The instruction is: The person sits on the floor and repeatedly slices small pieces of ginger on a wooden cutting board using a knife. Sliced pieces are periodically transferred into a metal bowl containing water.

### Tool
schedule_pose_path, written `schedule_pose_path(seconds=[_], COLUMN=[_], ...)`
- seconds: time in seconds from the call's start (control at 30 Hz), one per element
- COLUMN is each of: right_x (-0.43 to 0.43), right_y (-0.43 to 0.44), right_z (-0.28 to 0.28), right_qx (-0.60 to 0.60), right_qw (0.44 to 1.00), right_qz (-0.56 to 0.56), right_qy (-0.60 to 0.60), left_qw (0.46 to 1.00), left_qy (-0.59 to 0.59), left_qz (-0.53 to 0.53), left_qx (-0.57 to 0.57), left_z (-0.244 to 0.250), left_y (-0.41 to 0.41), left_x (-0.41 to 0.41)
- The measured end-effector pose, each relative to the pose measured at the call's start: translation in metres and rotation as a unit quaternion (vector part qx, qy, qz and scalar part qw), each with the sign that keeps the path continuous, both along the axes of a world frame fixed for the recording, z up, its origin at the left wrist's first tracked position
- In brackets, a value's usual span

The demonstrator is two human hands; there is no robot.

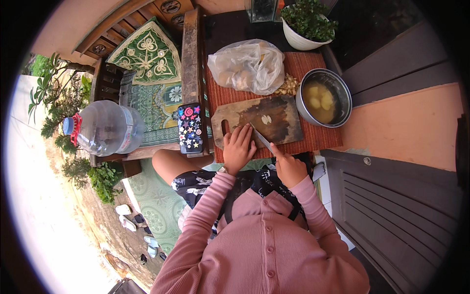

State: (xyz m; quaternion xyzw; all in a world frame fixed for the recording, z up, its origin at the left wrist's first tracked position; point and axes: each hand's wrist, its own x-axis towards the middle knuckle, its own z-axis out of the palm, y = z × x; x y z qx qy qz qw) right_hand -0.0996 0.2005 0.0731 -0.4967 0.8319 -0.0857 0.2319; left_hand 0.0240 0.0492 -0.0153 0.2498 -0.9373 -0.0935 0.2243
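A worn wooden cutting board (281, 110) with a slot handle lies before me. My right hand (290, 169) holds a kitchen knife (261, 137), its index finger stretched along the back of the blade. The blade points up and left across the board. My left hand (238, 149) rests on the board's near left part, fingertips close to the knife's tip. Whether anything is under those fingers, I cannot tell. A few thin pale slices (266, 119) lie together on the board, beyond the blade.
A metal pot (300, 106) right of the board holds peeled potatoes (320, 100) in cloudy liquid. Behind are a plastic bag of round produce (246, 68), pale scraps (288, 85) and a potted plant (306, 36). Leftward, a phone (190, 128) and a large water bottle (106, 128) rest on a wooden bench.
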Motion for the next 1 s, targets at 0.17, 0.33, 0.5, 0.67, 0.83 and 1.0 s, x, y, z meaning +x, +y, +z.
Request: schedule_pose_path(seconds=[0.17,0.33,0.5,0.67,0.83,1.0], right_x=[-0.013,-0.025,-0.034,-0.032,-0.032,-0.029], right_y=[0.001,0.002,0.001,-0.001,0.002,-0.001], right_z=[0.013,0.012,-0.004,-0.014,-0.035,-0.046], right_qx=[0.033,-0.007,-0.044,-0.05,-0.117,-0.148], right_qw=[0.999,0.997,0.989,0.982,0.967,0.957], right_qz=[-0.02,-0.038,-0.056,-0.058,-0.058,-0.049], right_qy=[-0.007,-0.063,-0.13,-0.175,-0.22,-0.244], left_qw=[1.0,1.0,1.0,1.0,1.0,1.0], left_qy=[0.004,0.015,0.013,0.015,0.012,0.015], left_qz=[0.005,0.01,0.006,0.003,-0.005,-0.006], left_qx=[0.0,0.002,-0.003,0.001,-0.001,0.014], left_z=[-0.003,-0.004,-0.003,-0.004,-0.001,-0.003], left_y=[0.001,0.001,0.001,0.0,0.0,-0.001], left_x=[0.0,0.0,0.0,0.0,0.0,0.0])
